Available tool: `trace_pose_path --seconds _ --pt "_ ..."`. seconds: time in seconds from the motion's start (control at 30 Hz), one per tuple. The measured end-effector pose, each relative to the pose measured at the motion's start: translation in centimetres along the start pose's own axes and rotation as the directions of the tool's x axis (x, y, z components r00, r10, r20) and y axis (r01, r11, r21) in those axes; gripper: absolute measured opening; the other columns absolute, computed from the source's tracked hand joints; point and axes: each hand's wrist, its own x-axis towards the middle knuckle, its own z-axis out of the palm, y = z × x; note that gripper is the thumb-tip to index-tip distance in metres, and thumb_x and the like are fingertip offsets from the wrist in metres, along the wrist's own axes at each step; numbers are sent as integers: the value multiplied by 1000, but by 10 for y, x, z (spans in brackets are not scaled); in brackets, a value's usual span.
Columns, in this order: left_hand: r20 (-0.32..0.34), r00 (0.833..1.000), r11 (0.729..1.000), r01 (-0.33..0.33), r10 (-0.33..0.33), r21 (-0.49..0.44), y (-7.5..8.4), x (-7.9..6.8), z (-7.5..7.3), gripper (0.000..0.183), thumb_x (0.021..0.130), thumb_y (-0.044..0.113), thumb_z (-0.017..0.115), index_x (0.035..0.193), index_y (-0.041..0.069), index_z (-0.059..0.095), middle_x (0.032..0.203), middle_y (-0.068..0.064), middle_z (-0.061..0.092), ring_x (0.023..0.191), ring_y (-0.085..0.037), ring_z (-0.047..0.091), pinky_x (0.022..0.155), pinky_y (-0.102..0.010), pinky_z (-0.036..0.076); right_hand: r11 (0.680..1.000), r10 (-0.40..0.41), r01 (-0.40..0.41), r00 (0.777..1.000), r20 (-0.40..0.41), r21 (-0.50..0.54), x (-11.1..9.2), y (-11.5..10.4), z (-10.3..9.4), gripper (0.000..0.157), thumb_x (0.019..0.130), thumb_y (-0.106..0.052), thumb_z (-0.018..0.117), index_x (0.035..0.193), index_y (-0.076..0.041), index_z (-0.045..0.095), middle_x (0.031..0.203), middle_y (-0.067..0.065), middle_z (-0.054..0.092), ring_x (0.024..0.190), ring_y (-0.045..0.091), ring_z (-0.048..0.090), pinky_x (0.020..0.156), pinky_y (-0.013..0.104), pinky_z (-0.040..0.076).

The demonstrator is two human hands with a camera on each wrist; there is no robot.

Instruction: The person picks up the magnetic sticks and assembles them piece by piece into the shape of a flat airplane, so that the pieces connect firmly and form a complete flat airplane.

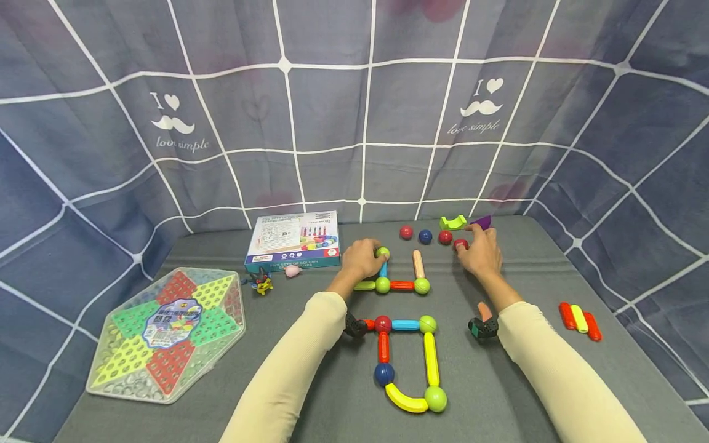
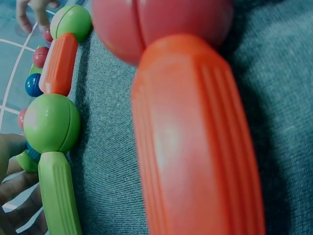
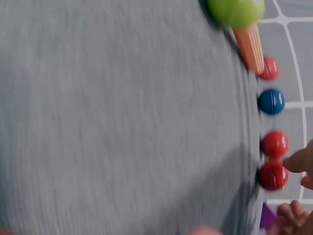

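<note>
Centre frame, the left hand [image 1: 361, 258] pinches a green plastic ball [image 1: 383, 251]; a flat cardboard box [image 1: 293, 243] lies left. Centre-right, the right hand [image 1: 480, 252], grip unclear, meets a red plastic ball [image 1: 460, 243], a purple plastic block [image 1: 485, 221] behind.

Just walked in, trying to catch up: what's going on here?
A person is working with both bare hands. The left hand holds a green ball at the end of a blue rod, part of an open-topped shape. The right hand is at a red ball, at the end of a row of balls; whether it grips it is unclear. Nearer the person, a closed loop of rods and balls lies flat.
</note>
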Motion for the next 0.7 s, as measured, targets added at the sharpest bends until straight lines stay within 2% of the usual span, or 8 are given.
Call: trace_pose_path --seconds 0.1,0.2,0.37,0.47,0.6,0.7 --pt "-5 1000 1000 11 -11 2 -1 0 1 33 90 39 62 116 20 67 100 3 64 90 -19 60 73 -39 48 999 -25 27 995 97 -23 1 10 -5 44 87 -18 63 128 -7 53 118 26 47 106 44 48 83 60 38" --pt "-10 1000 1000 13 -13 0 -2 0 1 32 90 39 62 116 20 68 97 3 63 87 -18 59 72 -38 47 999 -46 50 984 171 -18 2 16 -5 42 88 -18 64 127 -6 54 114 24 54 111 42 47 87 60 36" --pt "-9 1000 1000 10 -10 1 -1 0 1 32 90 39 61 116 20 67 96 3 63 85 -18 58 70 -38 47 998 -53 61 978 202 -33 1 18 -5 41 88 -23 65 123 -4 54 109 22 60 106 43 52 86 59 37" --pt "-5 1000 1000 3 -3 18 2 0 2 35 91 38 60 120 20 65 103 1 64 92 -20 60 73 -40 48 997 -54 63 977 206 -40 0 15 -6 39 88 -27 65 118 -3 55 103 19 62 99 40 56 81 55 39" --pt "-47 998 997 -44 47 64 10 -2 5 41 91 39 60 127 19 61 121 -5 58 106 -25 55 80 -42 48 997 -77 82 975 209 -15 -2 6 -2 39 88 -32 65 112 -2 57 94 14 64 88 33 59 72 47 42" --pt "-97 986 987 -125 134 99 23 -4 6 35 90 40 61 119 20 65 115 -2 60 100 -21 54 78 -38 48 993 -115 112 970 215 27 -2 -2 2 39 89 -35 64 109 -2 58 87 11 63 78 28 58 66 40 42"
